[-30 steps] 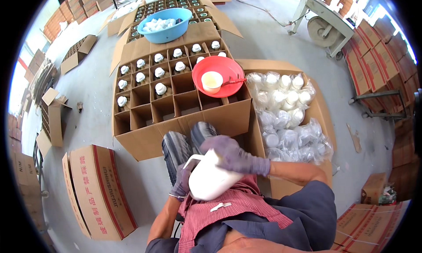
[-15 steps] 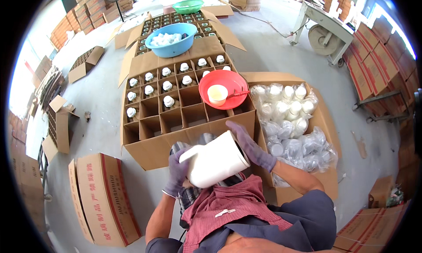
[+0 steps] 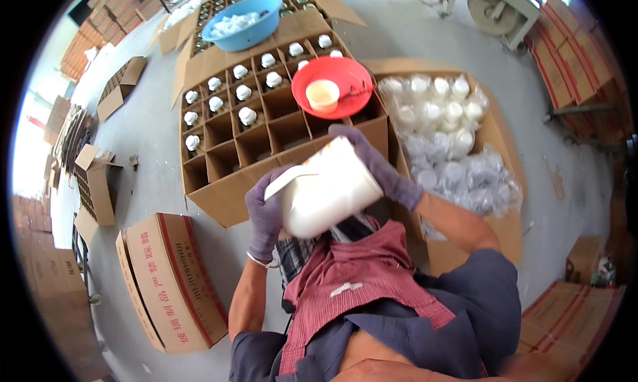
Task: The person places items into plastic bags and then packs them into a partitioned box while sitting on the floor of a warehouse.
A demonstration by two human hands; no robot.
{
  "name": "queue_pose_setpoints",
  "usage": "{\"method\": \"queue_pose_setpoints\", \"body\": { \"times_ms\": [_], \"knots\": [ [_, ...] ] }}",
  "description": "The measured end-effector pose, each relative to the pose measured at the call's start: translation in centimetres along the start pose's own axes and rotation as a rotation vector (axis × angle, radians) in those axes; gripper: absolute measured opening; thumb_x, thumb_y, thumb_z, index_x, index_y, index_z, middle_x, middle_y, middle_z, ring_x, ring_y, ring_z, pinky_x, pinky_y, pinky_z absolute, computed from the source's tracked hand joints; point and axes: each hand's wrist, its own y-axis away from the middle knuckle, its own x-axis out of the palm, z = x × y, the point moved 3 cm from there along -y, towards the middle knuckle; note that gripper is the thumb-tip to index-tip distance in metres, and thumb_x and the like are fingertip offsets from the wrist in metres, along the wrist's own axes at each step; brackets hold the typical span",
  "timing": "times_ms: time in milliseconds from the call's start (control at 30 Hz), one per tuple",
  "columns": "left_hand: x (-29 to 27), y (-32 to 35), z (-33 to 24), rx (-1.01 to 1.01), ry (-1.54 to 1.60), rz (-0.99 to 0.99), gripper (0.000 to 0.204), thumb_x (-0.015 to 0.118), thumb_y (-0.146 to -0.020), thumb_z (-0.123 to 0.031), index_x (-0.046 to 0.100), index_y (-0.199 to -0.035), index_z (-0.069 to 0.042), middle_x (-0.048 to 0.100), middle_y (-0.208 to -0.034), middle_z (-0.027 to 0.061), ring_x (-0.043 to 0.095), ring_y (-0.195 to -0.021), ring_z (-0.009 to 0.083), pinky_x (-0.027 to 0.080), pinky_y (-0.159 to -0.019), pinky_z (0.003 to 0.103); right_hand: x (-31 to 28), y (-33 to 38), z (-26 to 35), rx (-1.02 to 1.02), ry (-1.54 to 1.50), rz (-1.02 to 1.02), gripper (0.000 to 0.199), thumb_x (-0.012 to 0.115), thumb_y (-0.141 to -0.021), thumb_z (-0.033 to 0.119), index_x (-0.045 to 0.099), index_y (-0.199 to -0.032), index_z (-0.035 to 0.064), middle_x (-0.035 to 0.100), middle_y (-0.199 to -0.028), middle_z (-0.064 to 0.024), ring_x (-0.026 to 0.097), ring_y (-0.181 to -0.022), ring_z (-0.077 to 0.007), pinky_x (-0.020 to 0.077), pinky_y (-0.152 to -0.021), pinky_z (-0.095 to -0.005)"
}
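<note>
The inside of the white jug (image 3: 329, 189) is hidden, and its body covers parts of the left hand (image 3: 264, 206) and right hand (image 3: 380, 166). Toward the far right corner of the divided carton (image 3: 229, 199), the red basin (image 3: 349, 73) covers several compartments; the thin tool (image 3: 355, 94) inside it is blurred. The dividers conceal most of the bottles (image 3: 247, 116) below their caps. White pieces (image 3: 236, 23) in the blue basin (image 3: 246, 44) are too small to identify. The picture's top edge cuts off the farther carton (image 3: 342, 6).

The white handled jug (image 3: 330, 188) is held tilted.
</note>
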Motion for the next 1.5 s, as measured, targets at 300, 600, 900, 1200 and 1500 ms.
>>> {"method": "queue_pose_setpoints", "body": {
  "times_ms": [300, 600, 900, 1200, 1500],
  "knots": [
    [0.5, 0.5, 2.0, -0.432, 0.379, 0.142, 0.028, 0.052, -0.096, -0.016, 0.068, -0.107, 0.004, 0.071, -0.103, 0.0103, 0.066, -0.091, 0.0153, 0.052, -0.083, 0.030, -1.1, -1.3, 5.4, -0.263, 0.361, 0.176, 0.068, 0.045, -0.095, 0.054, 0.039, -0.147, 0.0100, 0.031, -0.151, -0.0185, 0.026, -0.142, -0.0341, 0.0213, -0.116, -0.0475],
    [3.9, -1.3, -3.7, 0.624, -0.618, 0.188, 0.020, 0.056, -0.071, 0.000, 0.065, -0.088, -0.002, 0.070, -0.104, 0.0132, 0.064, -0.107, 0.0321, 0.042, -0.105, 0.046, -0.1, 2.3, -5.9, 0.317, -0.515, -0.116, 0.057, 0.042, -0.103, 0.031, 0.025, -0.153, 0.0089, 0.034, -0.149, -0.0062, 0.035, -0.137, -0.0191, 0.0257, -0.115, -0.0327],
    [1.0, -1.4, -0.5, -0.037, -0.129, 0.348, 0.035, 0.044, -0.103, -0.023, 0.068, -0.105, 0.002, 0.071, -0.095, 0.0086, 0.065, -0.085, 0.0145, 0.053, -0.077, 0.029, -2.3, -1.0, 6.9, -0.338, 0.387, 0.236, 0.106, 0.058, -0.076, 0.075, 0.028, -0.152, 0.0086, 0.022, -0.157, -0.0194, 0.023, -0.145, -0.0342, 0.0158, -0.118, -0.0474],
    [0.0, -1.4, -2.7, 0.331, -0.339, -0.129, 0.015, 0.055, -0.083, -0.003, 0.067, -0.091, 0.000, 0.073, -0.095, 0.0102, 0.069, -0.098, 0.0252, 0.044, -0.104, 0.042, 1.1, 0.1, -2.0, -0.015, -0.363, -0.128, 0.079, 0.048, -0.096, 0.059, 0.026, -0.153, 0.0089, 0.036, -0.149, -0.0093, 0.032, -0.139, -0.0205, 0.0255, -0.116, -0.0365],
    [-1.7, -2.8, -0.9, 0.234, -0.198, -0.109, 0.021, 0.056, -0.087, -0.007, 0.069, -0.101, 0.002, 0.073, -0.095, 0.0098, 0.068, -0.093, 0.0184, 0.048, -0.097, 0.036, 0.7, -3.4, -1.6, 0.233, -0.255, -0.108, 0.079, 0.045, -0.097, 0.060, 0.025, -0.154, 0.0095, 0.033, -0.152, -0.0099, 0.028, -0.143, -0.0235, 0.0233, -0.117, -0.0379]
  ]
}}
